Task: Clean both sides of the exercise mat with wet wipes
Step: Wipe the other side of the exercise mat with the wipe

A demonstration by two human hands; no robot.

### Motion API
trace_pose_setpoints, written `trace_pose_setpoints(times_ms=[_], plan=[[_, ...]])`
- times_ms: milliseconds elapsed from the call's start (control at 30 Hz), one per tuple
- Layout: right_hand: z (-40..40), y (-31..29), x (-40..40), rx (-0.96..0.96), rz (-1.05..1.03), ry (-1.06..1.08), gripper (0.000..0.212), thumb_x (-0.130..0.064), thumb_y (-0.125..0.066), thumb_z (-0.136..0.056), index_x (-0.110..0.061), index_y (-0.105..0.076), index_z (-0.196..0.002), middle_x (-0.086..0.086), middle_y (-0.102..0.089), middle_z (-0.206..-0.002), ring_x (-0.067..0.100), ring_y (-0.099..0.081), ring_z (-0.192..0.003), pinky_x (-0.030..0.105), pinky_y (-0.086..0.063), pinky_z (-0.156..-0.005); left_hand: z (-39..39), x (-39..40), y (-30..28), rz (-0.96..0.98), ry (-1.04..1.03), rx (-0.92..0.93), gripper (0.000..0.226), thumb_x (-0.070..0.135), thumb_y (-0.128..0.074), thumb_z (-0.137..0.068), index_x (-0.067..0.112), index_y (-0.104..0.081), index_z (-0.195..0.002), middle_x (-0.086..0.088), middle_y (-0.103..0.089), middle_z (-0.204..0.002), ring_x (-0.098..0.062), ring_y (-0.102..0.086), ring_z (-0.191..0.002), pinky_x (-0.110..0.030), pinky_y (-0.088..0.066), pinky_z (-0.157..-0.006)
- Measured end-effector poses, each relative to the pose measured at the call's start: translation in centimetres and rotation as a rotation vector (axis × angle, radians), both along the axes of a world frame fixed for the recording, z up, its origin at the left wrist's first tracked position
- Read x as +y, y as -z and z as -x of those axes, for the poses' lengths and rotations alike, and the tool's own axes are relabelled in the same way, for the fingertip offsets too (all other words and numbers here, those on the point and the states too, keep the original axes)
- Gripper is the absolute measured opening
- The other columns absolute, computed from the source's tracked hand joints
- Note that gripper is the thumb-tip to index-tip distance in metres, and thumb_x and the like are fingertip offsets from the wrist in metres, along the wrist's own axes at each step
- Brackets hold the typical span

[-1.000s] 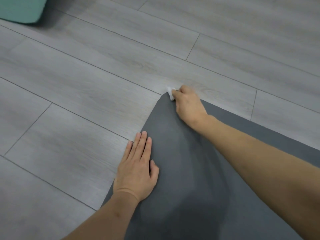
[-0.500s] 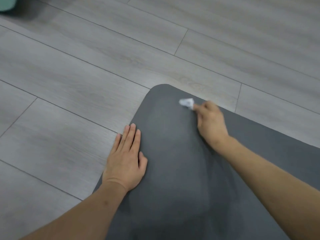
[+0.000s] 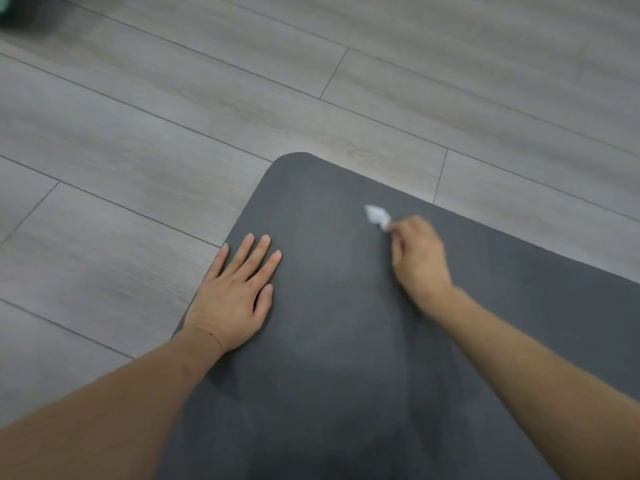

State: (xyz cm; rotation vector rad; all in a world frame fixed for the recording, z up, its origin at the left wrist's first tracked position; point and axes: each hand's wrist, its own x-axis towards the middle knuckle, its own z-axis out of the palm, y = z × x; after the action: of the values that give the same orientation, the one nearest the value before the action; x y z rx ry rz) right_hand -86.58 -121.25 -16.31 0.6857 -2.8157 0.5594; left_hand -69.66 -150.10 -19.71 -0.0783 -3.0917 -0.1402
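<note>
Both bare forearms reached in from the near edge over the exercise mat, a dark grey sheet that lay flat on the floor and filled the lower middle and right of the view; its surface showed faint duller and glossier patches, though whether these were damp could not be told. The left hand rested palm down on the mat just inside its left edge, fingers straight and slightly spread, holding nothing; the little finger lay right at the mat's border, and whether it overhung onto the floor could not be told. Farther in and to the right, on the mat's middle ground, the right hand was blurred; its fingers were curled, and they pinched a small crumpled white wet wipe at the fingertips; the wipe stuck out beyond the knuckles toward the mat's far rounded corner and sat against or just above the mat, which of the two could not be told. The wipe lay well short of that corner and near the mat's far edge. Beyond the mat stretched pale grey wood-look floor planks with dark seams; at the far left, well apart from the mat, a sliver of something teal showed, too cut off to identify.
</note>
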Motion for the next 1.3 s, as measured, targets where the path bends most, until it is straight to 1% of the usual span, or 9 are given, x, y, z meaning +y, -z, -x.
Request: trace_pose_setpoints(times_ms=[100,200,400,567,667,900,1033,1133,1300], plan=[[-10.2,-0.2,0.0,-0.123,-0.007,-0.418,0.017,-0.004,-0.052,-0.096,-0.004,-0.067,-0.105,0.011,-0.056,-0.088,0.032,-0.053,-0.080,0.041,-0.049,-0.073,-0.2,-0.6,0.4,0.040,0.034,-0.077,0.064,0.045,-0.025,-0.105,0.021,-0.025,-0.164,-0.002,-0.012,-0.173,-0.023,-0.006,-0.161,-0.051,-0.010,-0.128],[-8.5,-1.3,1.3,-0.056,-0.153,-0.607,0.016,-0.010,-0.049,-0.095,-0.007,-0.064,-0.099,0.010,-0.054,-0.091,0.028,-0.051,-0.080,0.039,-0.049,-0.068,-0.2,-0.9,0.2,0.059,0.067,-0.133,0.067,0.048,-0.022,-0.106,0.018,-0.019,-0.166,-0.004,-0.006,-0.174,-0.026,0.000,-0.161,-0.048,-0.003,-0.128],[3.1,-1.6,2.9,-0.041,-0.080,0.136,0.008,0.001,-0.052,-0.089,0.001,-0.060,-0.088,0.018,-0.051,-0.085,0.040,-0.052,-0.076,0.046,-0.046,-0.064,-5.0,1.4,-0.9,0.007,-0.039,-0.141,0.063,0.041,-0.023,-0.107,0.015,-0.023,-0.164,-0.006,-0.011,-0.173,-0.025,-0.005,-0.161,-0.047,-0.010,-0.127],[-15.0,-2.0,0.7,-0.168,-0.062,-0.466,0.018,-0.002,-0.063,-0.089,-0.010,-0.053,-0.102,0.008,-0.050,-0.084,0.029,-0.049,-0.074,0.040,-0.047,-0.067,-10.2,0.3,-1.1,-0.042,0.001,-0.114,0.063,0.039,-0.029,-0.105,0.013,-0.027,-0.163,-0.004,-0.014,-0.173,-0.025,-0.013,-0.160,-0.048,-0.016,-0.126],[-14.7,-1.3,1.4,-0.115,-0.157,-0.719,0.004,-0.008,-0.057,-0.092,-0.011,-0.056,-0.093,0.008,-0.050,-0.084,0.026,-0.045,-0.074,0.038,-0.040,-0.064,-10.0,-0.2,-1.0,-0.062,0.007,-0.102,0.064,0.035,-0.031,-0.103,0.011,-0.028,-0.163,-0.003,-0.016,-0.173,-0.023,-0.014,-0.160,-0.045,-0.015,-0.127],[-2.8,-0.6,-2.7,0.004,-0.005,0.117,0.009,0.003,-0.055,-0.087,-0.006,-0.053,-0.085,0.016,-0.050,-0.082,0.036,-0.050,-0.073,0.048,-0.047,-0.064,-10.2,-0.4,-0.9,-0.098,0.008,-0.117,0.064,0.034,-0.031,-0.104,0.010,-0.027,-0.163,-0.003,-0.013,-0.174,-0.022,-0.010,-0.160,-0.044,-0.010,-0.128],[-13.7,-0.5,-5.8,-0.130,-0.046,-0.349,0.032,0.000,-0.055,-0.089,-0.009,-0.054,-0.120,0.009,-0.048,-0.086,0.029,-0.046,-0.077,0.043,-0.046,-0.068,-11.3,-1.6,-0.9,-0.151,0.031,-0.139,0.062,0.034,-0.029,-0.107,0.010,-0.022,-0.164,-0.003,-0.007,-0.174,-0.024,-0.007,-0.161,-0.042,-0.009,-0.128],[-11.9,-0.8,-4.6,-0.100,-0.143,-0.640,0.008,-0.008,-0.050,-0.092,-0.009,-0.057,-0.097,0.009,-0.051,-0.088,0.029,-0.048,-0.078,0.042,-0.046,-0.063,-11.9,-2.2,-0.9,-0.102,-0.008,-0.114,0.062,0.035,-0.028,-0.107,0.007,-0.024,-0.163,-0.005,-0.011,-0.174,-0.023,-0.011,-0.160,-0.043,-0.013,-0.127],[-1.5,-0.6,-4.4,-0.018,-0.052,0.019,0.007,-0.004,-0.051,-0.091,-0.004,-0.057,-0.087,0.016,-0.050,-0.085,0.038,-0.051,-0.077,0.049,-0.047,-0.065,-13.3,-3.1,-0.8,-0.097,0.012,-0.133,0.063,0.036,-0.029,-0.107,0.007,-0.024,-0.163,-0.006,-0.010,-0.174,-0.023,-0.011,-0.160,-0.045,-0.016,-0.127]])
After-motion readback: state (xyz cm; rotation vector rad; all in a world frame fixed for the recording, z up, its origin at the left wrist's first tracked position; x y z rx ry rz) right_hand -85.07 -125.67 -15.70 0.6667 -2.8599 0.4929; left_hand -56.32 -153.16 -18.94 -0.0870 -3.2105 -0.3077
